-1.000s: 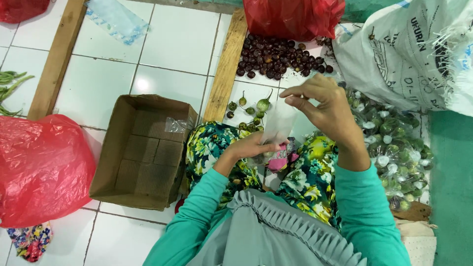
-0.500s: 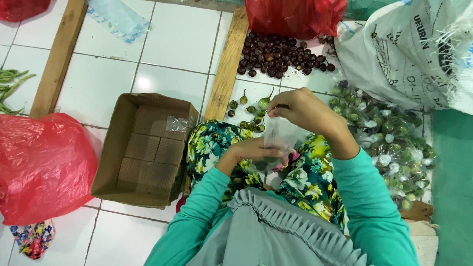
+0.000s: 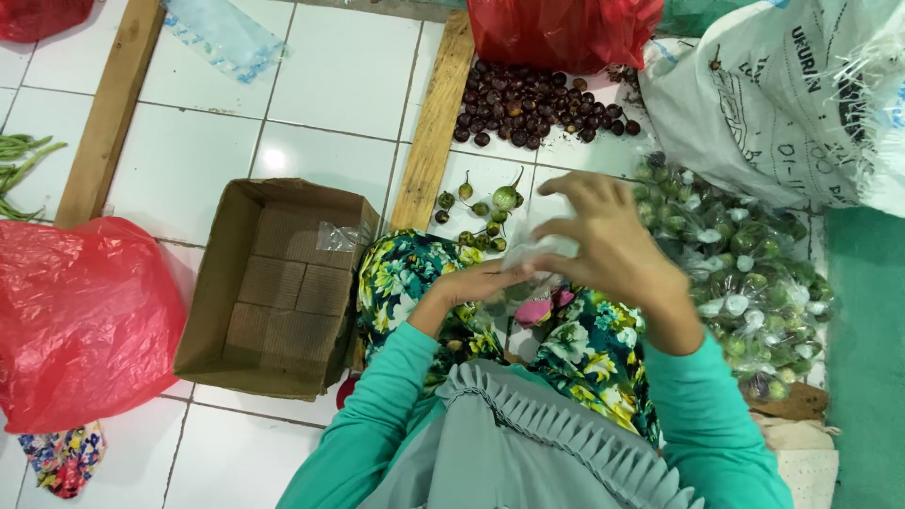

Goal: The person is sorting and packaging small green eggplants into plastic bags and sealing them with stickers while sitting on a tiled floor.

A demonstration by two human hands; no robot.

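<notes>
Both hands (image 3: pixel 566 259) pinch clear bag (image 3: pixel 539 253).

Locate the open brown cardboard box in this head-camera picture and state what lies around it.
The open brown cardboard box sits on the white tiled floor, left of the person's left hand, between the red plastic bag and the flowered cloth.

Bright even light, soft shadows, tile glare, slight motion blur.
</notes>
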